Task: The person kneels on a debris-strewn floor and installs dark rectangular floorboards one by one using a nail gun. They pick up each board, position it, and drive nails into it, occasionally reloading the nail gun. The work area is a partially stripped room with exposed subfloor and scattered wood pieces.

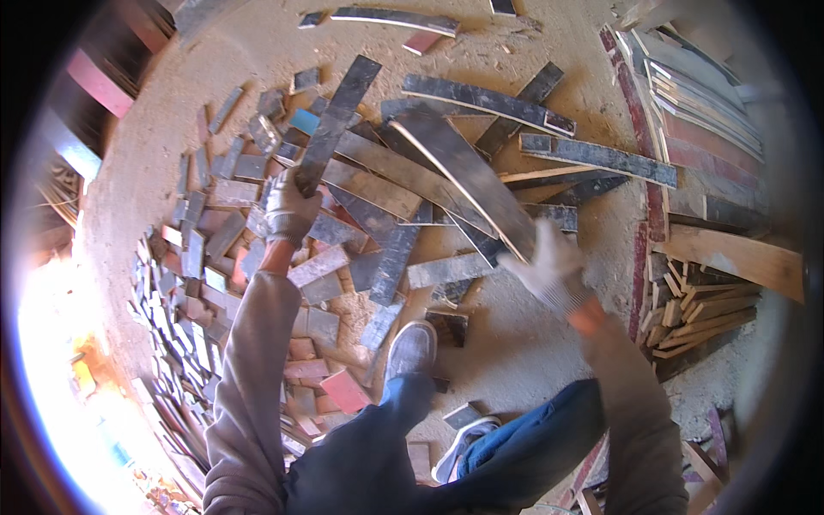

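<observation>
My left hand [292,206], in a pale work glove, is closed round the lower end of a dark plywood strip [343,116] that points away and slightly right. In the same kind of glove, my right hand [549,268] grips the near end of a wider dark board [468,176], which slants up to the left and is a little blurred. Both pieces are raised over a loose heap of boards; among them lie a curved dark strip [489,101], a dark plank [601,159] and a brown plank [412,176].
Many short offcuts [227,193] cover the floor to the left, with a reddish block [345,391] near my shoe [412,348]. On the right stand stacked panels [704,112] and a pile of thin wood strips [704,313]. A long curved strip [395,19] lies at the far side.
</observation>
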The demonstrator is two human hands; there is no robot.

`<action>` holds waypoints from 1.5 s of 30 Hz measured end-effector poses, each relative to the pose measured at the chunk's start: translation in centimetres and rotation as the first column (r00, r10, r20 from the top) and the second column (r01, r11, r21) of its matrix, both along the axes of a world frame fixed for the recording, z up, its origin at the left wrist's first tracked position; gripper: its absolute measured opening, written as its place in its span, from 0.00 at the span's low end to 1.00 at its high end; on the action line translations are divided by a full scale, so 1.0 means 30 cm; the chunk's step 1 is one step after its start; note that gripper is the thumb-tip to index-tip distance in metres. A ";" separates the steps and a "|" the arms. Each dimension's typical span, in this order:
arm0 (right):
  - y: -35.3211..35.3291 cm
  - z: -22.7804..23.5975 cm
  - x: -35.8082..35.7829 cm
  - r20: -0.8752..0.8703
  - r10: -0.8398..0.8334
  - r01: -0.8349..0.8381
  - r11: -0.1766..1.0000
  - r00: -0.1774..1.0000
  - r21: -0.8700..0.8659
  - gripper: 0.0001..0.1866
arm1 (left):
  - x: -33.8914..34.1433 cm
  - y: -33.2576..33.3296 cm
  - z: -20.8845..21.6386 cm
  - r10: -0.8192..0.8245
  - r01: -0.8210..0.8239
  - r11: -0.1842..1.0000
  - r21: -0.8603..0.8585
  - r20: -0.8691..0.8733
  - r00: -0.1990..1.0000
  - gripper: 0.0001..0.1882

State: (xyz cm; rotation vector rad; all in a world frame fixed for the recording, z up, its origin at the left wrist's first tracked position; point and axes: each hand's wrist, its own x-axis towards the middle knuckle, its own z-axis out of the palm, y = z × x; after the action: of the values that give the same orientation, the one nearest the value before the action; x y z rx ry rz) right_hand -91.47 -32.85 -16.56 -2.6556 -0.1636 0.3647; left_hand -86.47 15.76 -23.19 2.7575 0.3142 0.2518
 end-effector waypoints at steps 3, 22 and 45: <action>0.278 -0.080 0.171 0.137 0.194 -0.158 0.958 0.971 -0.239 0.36 | 0.061 0.006 -0.012 -0.073 0.075 0.997 0.020 -0.108 0.991 0.40; -0.212 -0.109 -0.165 0.379 0.059 -0.034 0.997 0.924 -0.073 0.35 | 0.004 -0.029 0.226 -0.609 0.606 0.756 0.249 -0.074 0.790 0.37; -0.025 -0.061 0.035 -0.459 -0.168 0.300 0.925 0.872 0.232 0.36 | -0.337 -0.772 0.013 -0.149 -0.391 0.027 -0.920 -0.390 0.909 0.21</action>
State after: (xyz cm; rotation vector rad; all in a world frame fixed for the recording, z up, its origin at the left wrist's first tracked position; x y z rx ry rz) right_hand -90.42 -33.59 -18.40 -2.1988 0.2325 0.7694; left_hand -96.58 -7.41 -22.80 1.2100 0.5602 -0.4120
